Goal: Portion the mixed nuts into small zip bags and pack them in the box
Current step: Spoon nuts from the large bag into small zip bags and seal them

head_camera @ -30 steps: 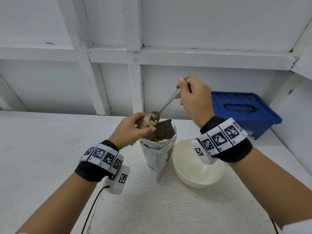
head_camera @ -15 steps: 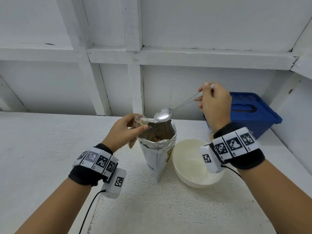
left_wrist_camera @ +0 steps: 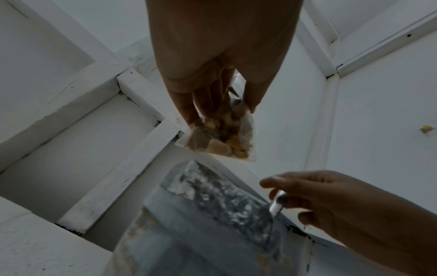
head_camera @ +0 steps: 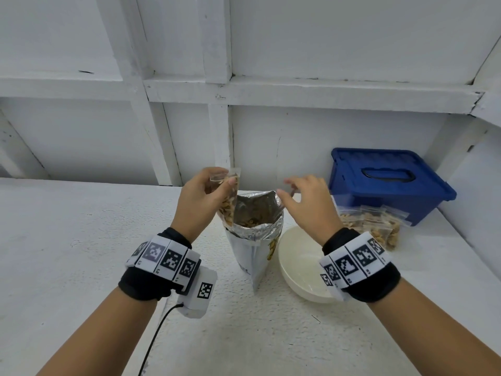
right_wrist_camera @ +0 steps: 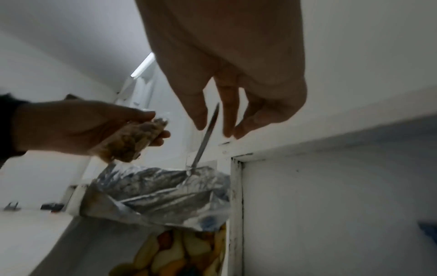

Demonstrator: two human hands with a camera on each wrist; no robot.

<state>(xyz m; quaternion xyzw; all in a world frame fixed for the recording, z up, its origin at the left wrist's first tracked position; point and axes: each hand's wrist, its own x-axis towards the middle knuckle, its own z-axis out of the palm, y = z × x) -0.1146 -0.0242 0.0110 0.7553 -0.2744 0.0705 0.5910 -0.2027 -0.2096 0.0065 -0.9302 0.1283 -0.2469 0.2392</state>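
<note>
We hold a small clear zip bag filled with mixed nuts [head_camera: 230, 198] in our left hand [head_camera: 199, 204], raised just above the left rim of the tall silver foil pouch of nuts [head_camera: 254, 234]. Our left fingers [left_wrist_camera: 189, 104] and thumb curl round the upper part of the small bag and pinch it, and its filled lower end hangs free below them in the left wrist view. The foil pouch stands upright and open near the back edge of the rough white table [head_camera: 81, 267], with nuts showing inside its mouth.

Our right hand [head_camera: 305, 206] hovers over the pouch's right rim, its fingers [right_wrist_camera: 197, 114] spread apart and nearly straight. The thin metal spoon handle [right_wrist_camera: 208, 136] rises from the pouch mouth between those fingers; we cannot tell whether any of them touches it. The spoon's bowl is hidden inside the pouch.

Just right of the pouch sits a round white bowl [head_camera: 301, 270], partly covered by our right wrist. Beyond it, toward the back right corner of the table, a cluster of filled clear zip bags [head_camera: 374, 226] lies against the front of a blue plastic box with a closed handled lid [head_camera: 387, 183].
</note>
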